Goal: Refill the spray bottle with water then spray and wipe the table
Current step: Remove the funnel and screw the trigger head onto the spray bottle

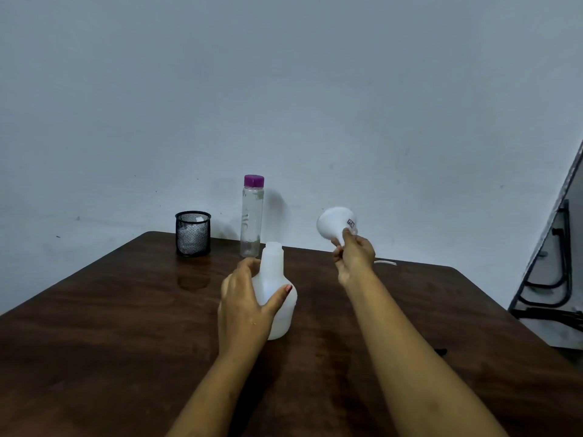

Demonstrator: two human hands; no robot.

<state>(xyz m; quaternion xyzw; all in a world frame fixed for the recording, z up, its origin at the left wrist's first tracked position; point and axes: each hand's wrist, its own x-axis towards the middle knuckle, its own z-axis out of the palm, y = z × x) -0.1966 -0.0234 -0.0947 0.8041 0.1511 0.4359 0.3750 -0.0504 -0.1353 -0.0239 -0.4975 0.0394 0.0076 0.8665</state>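
A white spray bottle [275, 280] with its top off and its neck open stands upright at the middle of the dark wooden table [126, 326]. My left hand [244, 302] is wrapped around its round body. My right hand [353, 255] holds a white funnel [334, 223] by its stem, raised above the table to the right of the bottle, the wide mouth tipped up and left. A clear water bottle [251, 217] with a purple cap stands upright just behind the spray bottle. A thin white tube [386, 262] lies on the table behind my right hand.
A black mesh cup [192, 233] holding something white stands at the table's back left. A plain wall rises behind the table. Folded black metal frames [555, 272] lean off the table's right side.
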